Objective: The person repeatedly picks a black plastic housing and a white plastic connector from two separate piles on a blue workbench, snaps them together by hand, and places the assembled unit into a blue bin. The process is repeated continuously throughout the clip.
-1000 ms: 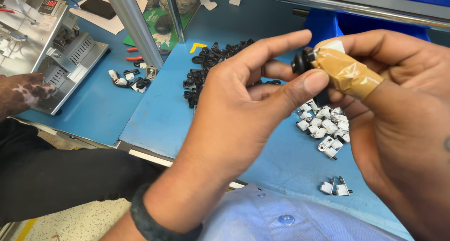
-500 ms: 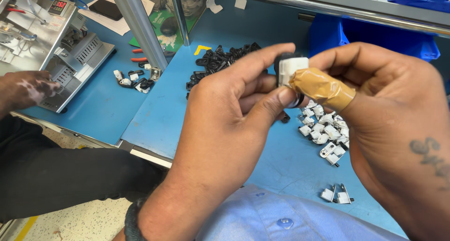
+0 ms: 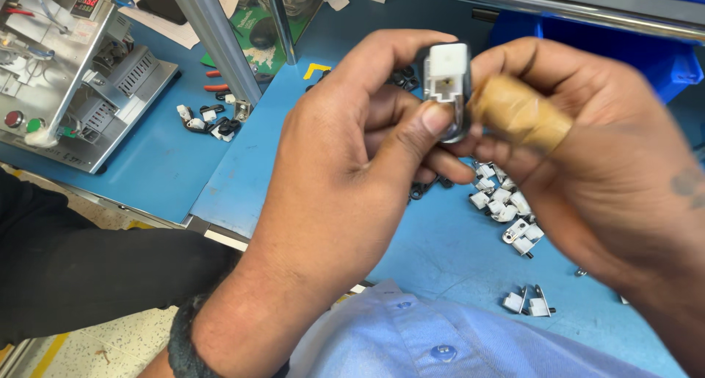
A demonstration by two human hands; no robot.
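Head view looks down on two hands meeting above a blue mat on the workbench. The left hand is curled, its thumb pressing against the front of a small white plastic connector while the forefinger arches over the top of it. The right hand closes in from the other side; its thumb wears a wrap of tan tape and bears on the same part, so the connector is pinched between both hands, held upright well above the mat. A dark metal piece shows just under the white body, but I cannot tell its shape.

Below the hands, toward the right edge of the mat, lies a loose heap of white clip parts, with a pair of the same lying apart nearer the front edge. A pile of black parts sits behind the hands, mostly hidden. At the left edge of the bench stands a grey metal fixture with a red and a green button, and a few small parts lie just beside it, near an aluminium post. A blue bin stands at the back right corner. Another person's black sleeve reaches in along the front left.
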